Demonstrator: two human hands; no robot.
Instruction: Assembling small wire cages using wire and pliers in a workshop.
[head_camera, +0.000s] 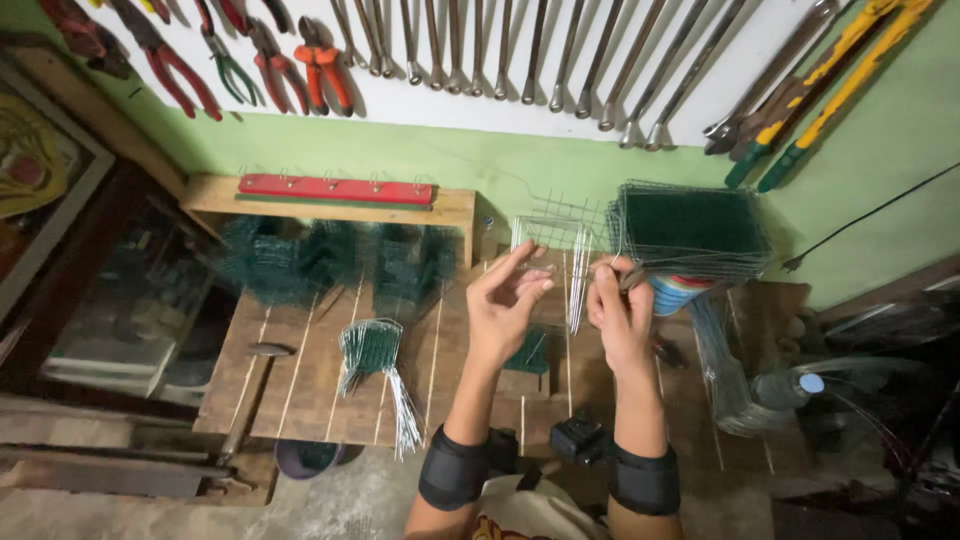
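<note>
Green wire mesh (690, 228), red-handled pliers (322, 62), black wristbands (455, 468).

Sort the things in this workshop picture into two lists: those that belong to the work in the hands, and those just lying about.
In the work:
left hand
right hand
wire mesh piece held between them
stack of green mesh panels
bundle of cut wires

Lying about:
hammer
pliers on the wall
spanners
plastic bottle

I see a small panel of silvery wire mesh (560, 240) raised above the wooden bench, standing roughly upright with its grid facing me and its long loose wire ends hanging down toward six o'clock. It sits just past twelve o'clock of centre. A tall stack of dark green mesh panels (690, 232) lies flat at its three o'clock, just beside it.
</note>
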